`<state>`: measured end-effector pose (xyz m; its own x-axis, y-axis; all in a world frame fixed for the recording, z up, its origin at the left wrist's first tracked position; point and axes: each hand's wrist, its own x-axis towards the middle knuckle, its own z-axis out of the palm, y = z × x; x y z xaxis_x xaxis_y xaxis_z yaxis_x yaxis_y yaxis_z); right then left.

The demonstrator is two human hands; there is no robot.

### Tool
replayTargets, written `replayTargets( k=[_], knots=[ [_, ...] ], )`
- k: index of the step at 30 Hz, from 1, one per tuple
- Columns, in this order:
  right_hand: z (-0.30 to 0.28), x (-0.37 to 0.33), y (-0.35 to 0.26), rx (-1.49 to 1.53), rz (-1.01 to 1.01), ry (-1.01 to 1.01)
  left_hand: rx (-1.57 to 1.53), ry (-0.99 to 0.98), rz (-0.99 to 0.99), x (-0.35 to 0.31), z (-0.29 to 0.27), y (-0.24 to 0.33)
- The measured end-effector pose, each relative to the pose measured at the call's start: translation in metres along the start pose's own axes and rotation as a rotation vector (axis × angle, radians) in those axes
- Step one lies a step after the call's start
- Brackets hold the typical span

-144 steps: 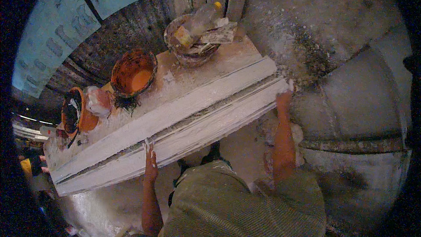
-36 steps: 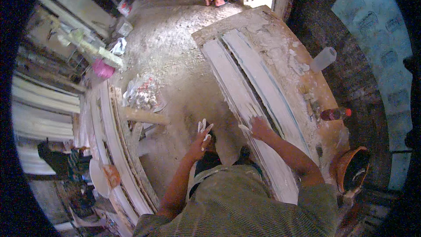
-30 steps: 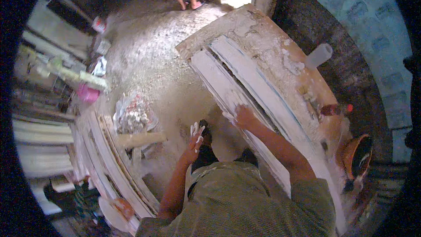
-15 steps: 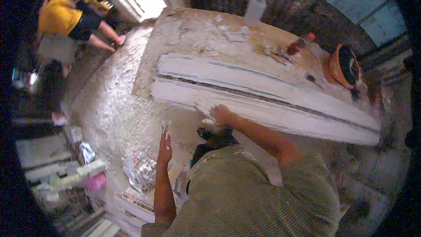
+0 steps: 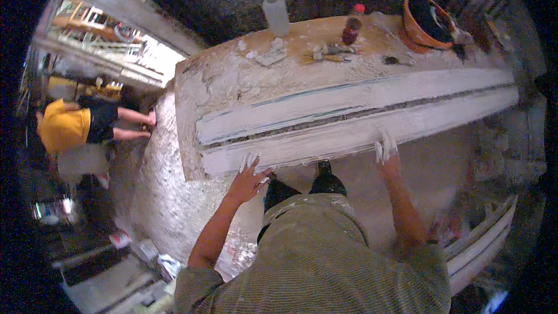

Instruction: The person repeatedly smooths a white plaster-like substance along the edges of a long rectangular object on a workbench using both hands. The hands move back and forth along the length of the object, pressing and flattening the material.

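Two long white plaster-coated strips (image 5: pixel 349 132) lie side by side on the workbench, a dark rough gap running between them. My left hand (image 5: pixel 247 181) is at the near edge of the front strip, close to its left end, with fingers spread and white paste on the tips. Farther right along that edge, my right hand (image 5: pixel 388 156) has its whitened fingers stretched out against the strip. Both hands appear to hold nothing. Whether the left fingertips touch the strip I cannot tell.
Behind the strips, the dusty workbench (image 5: pixel 209 90) bears a translucent bottle (image 5: pixel 276 16), a dark red bottle (image 5: pixel 351 32), brushes (image 5: pixel 326 57) and an orange tub (image 5: pixel 414 30). A person in a yellow shirt (image 5: pixel 65 125) is at the left. More white strips (image 5: pixel 479 250) lie at lower right.
My right hand has moved right along the front strip's near edge. My left hand has come up to the strip's left end. The view has turned, so the strips now slope up to the right.
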<state>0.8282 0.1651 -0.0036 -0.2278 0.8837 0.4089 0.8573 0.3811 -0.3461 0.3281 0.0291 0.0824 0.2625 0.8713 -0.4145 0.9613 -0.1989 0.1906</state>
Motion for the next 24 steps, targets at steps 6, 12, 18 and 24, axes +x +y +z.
replayTargets(
  k=[6, 12, 18, 24],
  knots=[
    [0.013, -0.015, -0.09, -0.05, 0.005, 0.067, 0.197, -0.012, 0.5, 0.034, -0.01, -0.069],
    [0.049, -0.022, -0.265, 0.026, 0.205, -0.101, 0.141, -0.177, 0.62, 0.05, -0.004, -0.109],
    [0.091, -0.031, -0.316, 0.026, 0.721, -0.156, 0.131, -0.175, 0.722, 0.055, -0.003, -0.116],
    [0.085, -0.027, -0.227, 0.226, 0.501, -0.244, 0.132, -0.194, 0.758, 0.079, -0.004, -0.089]
  ],
)
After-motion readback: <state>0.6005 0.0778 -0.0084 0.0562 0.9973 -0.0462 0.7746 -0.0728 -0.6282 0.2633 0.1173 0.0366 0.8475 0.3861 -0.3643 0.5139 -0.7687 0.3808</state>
